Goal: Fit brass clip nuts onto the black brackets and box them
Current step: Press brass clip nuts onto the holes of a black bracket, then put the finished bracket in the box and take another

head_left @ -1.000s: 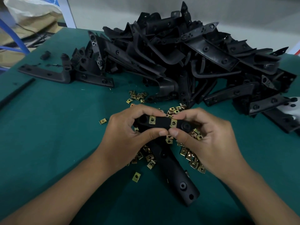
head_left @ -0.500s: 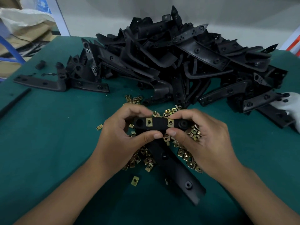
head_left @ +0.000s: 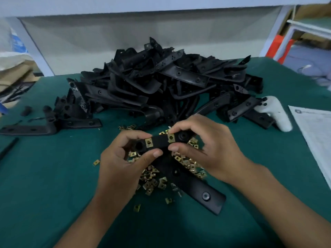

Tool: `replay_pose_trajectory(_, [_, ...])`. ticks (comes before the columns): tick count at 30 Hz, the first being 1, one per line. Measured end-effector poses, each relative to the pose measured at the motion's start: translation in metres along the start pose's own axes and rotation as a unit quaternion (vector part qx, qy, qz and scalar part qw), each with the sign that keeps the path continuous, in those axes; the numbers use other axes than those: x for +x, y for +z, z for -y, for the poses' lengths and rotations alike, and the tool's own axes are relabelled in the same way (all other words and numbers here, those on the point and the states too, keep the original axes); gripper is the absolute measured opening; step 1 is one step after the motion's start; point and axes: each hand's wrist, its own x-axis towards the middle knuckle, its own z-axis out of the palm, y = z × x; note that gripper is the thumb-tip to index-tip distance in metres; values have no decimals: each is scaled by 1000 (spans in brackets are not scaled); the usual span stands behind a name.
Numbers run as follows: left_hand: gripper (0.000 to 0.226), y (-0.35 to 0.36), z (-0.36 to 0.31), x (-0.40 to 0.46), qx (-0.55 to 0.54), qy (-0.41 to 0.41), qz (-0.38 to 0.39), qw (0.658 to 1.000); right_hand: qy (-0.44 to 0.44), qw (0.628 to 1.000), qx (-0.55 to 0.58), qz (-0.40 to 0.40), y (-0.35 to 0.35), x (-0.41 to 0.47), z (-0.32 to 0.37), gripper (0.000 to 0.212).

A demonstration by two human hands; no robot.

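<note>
bracket pile (head_left: 161, 83) behind, clip nuts (head_left: 152, 181) seemingly before

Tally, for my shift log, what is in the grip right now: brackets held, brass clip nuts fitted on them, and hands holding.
Held bracket: 1
Fitted clip nuts, second at: 2
Hands holding it, left hand and right hand: 2
Total: 5

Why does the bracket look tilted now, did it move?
Yes. The held bracket has tipped, its right end rising toward the bracket pile, its left end lower.
</note>
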Motion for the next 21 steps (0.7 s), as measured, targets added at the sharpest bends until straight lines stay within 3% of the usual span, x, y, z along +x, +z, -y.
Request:
replay_pose_trajectory(5, [27, 46, -41, 7, 18, 109, 71, 991, -4, 993, -25, -111, -60, -47, 10, 26])
replay_pose_trajectory(9, [28, 117, -75, -3, 11, 197, 153, 968, 72, 969, -122, -203, -117, -119, 23, 24])
replay_pose_trajectory(14, [28, 213, -112, -50, -44, 221, 271, 936, 179, 914, -246, -267, -174, -229, 47, 28])
replay_pose_trajectory(21, [30, 309, -146, -116, -137, 250, 379, 881, 287, 838, -344, -312, -214, -341, 75, 29])
